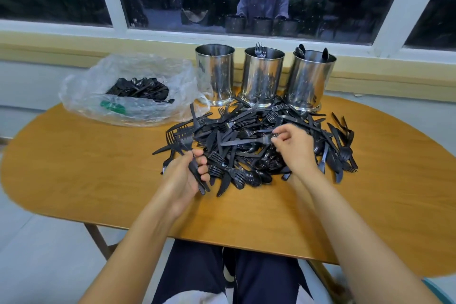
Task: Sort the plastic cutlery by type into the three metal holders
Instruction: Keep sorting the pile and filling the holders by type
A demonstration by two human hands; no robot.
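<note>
Head view, looking down at a wooden table (74,168). A pile (246,170) of black plastic cutlery lies mid-table, spreading toward the far edge.

The left hand (183,175), at the pile's near-left side, is curled round a bundle of forks (182,139), with the handles in the fist and the tines fanning up and away to the left. The right hand (294,148), over the pile's right half, pinches one fork (246,142) at its tine end. Its long axis runs roughly parallel to the near edge, and the handle points left toward the bundle.

Three metal holders stand in a row at the far edge, just beyond the pile. Nothing shows above the rim of the left holder (214,74), the middle holder (262,76) shows fork tines, and the right holder (309,79) shows spoons. The forks' holder appears about equally near either hand.

A clear bag (128,91) with more cutlery sits at the far-left edge.
</note>
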